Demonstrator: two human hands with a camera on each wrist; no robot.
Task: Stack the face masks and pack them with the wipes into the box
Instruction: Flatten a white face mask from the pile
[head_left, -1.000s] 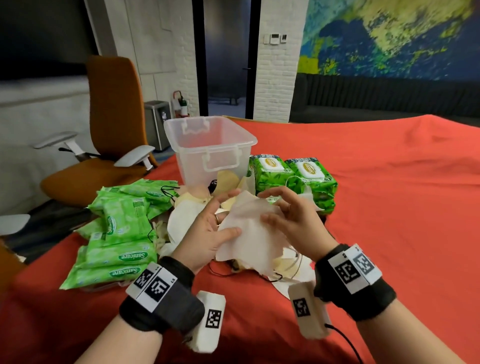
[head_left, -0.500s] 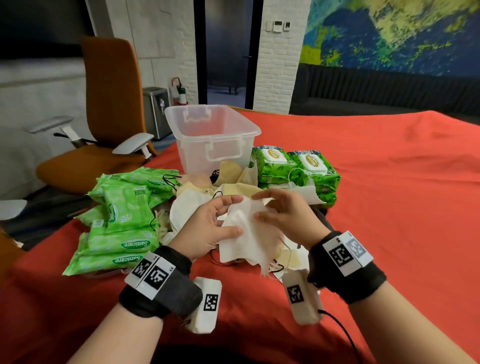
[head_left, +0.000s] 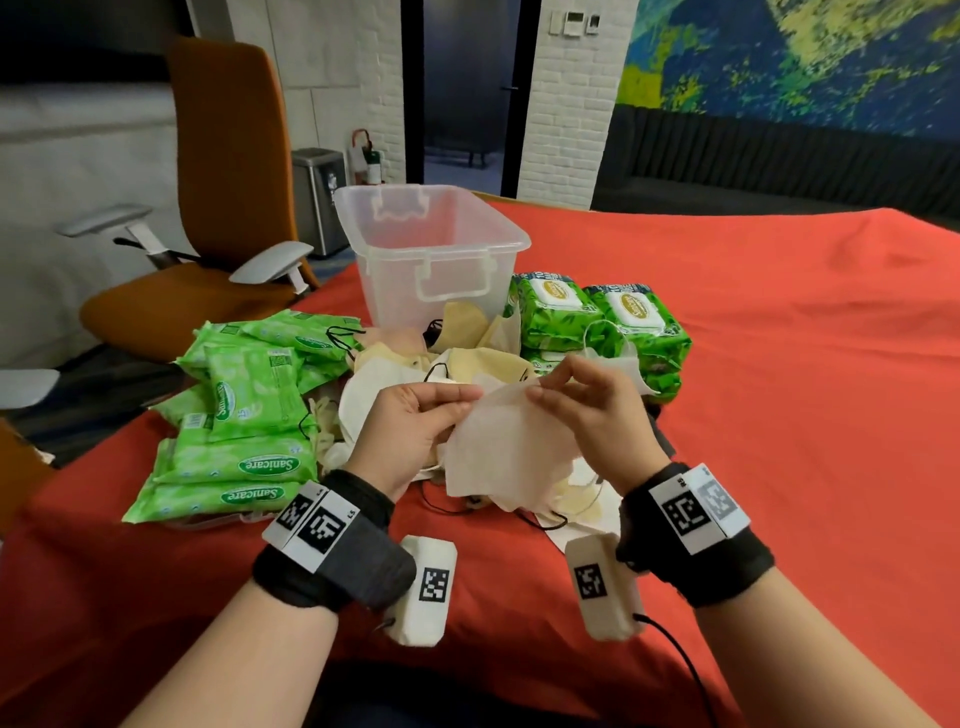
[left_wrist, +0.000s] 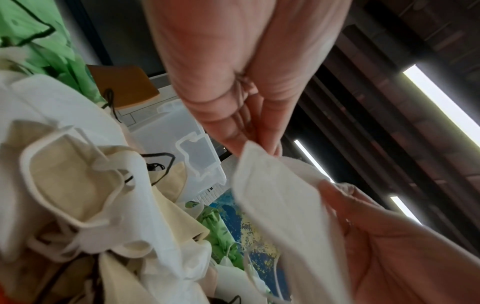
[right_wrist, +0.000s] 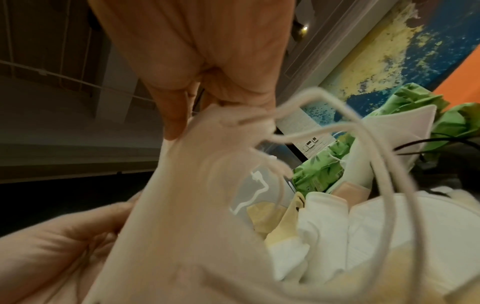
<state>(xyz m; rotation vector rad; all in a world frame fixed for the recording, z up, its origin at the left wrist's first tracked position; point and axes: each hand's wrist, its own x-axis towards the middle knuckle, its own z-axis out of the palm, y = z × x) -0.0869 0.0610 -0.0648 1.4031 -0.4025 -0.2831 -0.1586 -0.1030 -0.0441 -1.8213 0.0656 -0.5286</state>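
Observation:
Both hands hold one pale pink face mask (head_left: 511, 441) above the pile of masks (head_left: 467, 364) on the red cloth. My left hand (head_left: 415, 421) pinches its left edge, and my right hand (head_left: 576, 400) pinches its upper right corner. In the left wrist view the mask (left_wrist: 283, 207) hangs between the left hand's fingers (left_wrist: 249, 131) and the other hand. In the right wrist view the mask (right_wrist: 197, 201) trails white ear loops (right_wrist: 363, 139). The clear plastic box (head_left: 431, 254) stands open behind the pile. Green wipes packs lie left (head_left: 244, 415) and right (head_left: 597, 327) of it.
The table is covered with a red cloth (head_left: 805, 389), bare on the right. An orange office chair (head_left: 208, 208) stands off the table's left edge. A grey bin (head_left: 317, 197) stands by the far wall.
The hands have shifted along the pink mask and stretched it flatter, and the right hand now pinches its top corner. The head view has dipped slightly.

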